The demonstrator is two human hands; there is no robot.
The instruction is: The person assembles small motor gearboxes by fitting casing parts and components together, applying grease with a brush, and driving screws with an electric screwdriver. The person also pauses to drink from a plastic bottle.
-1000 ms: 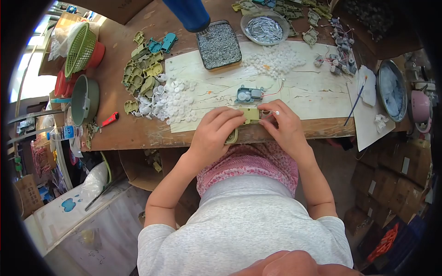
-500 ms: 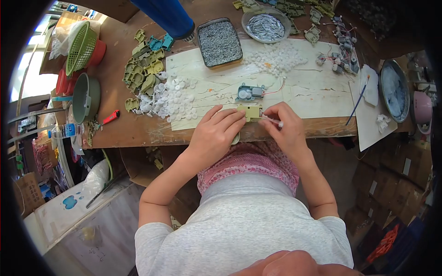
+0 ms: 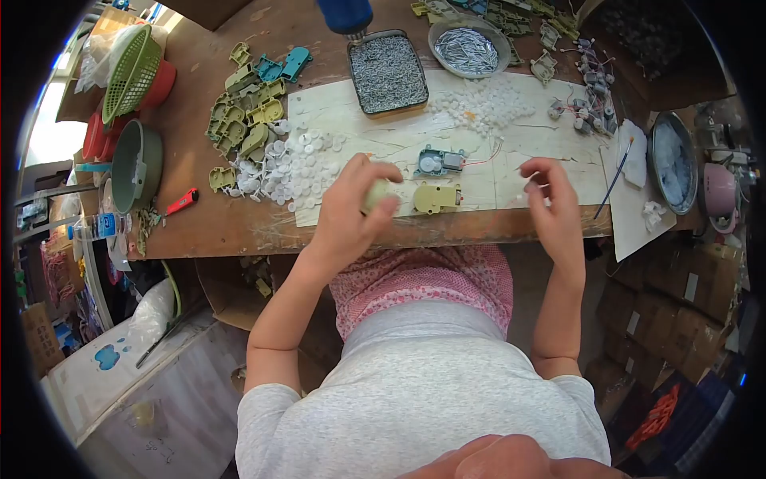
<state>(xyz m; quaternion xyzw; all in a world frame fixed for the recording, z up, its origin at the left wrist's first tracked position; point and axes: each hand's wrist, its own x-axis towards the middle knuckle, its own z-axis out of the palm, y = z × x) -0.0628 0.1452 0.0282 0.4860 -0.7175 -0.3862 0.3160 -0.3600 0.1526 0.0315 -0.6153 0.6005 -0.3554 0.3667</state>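
Observation:
My left hand (image 3: 343, 203) curls around a yellow-green plastic housing half (image 3: 377, 195), raised just above the table edge and partly hidden by the fingers. To its right, another yellow-green housing (image 3: 436, 199) lies on the paper with a metal-looking part at its right end. Behind that sits an open blue-grey housing (image 3: 440, 161) with a white gear, a small motor and red wires. My right hand (image 3: 554, 195) hovers over the right side of the paper, fingers bent and apart, seemingly holding nothing. A tiny white bit shows beside its thumb.
White plastic gears (image 3: 299, 164) and yellow-green housings (image 3: 255, 112) are heaped at the left. Behind are a tray of screws (image 3: 388, 108), a bowl of metal pins (image 3: 501, 60) and a hanging blue electric screwdriver (image 3: 345, 14). A red cutter (image 3: 182, 202) lies left; a brush (image 3: 614, 177) lies right.
Both hands have drawn away from the yellow-green housing, which stays on the paper. My left hand has lifted another housing half; my right hand has moved right, without the white stemmed part.

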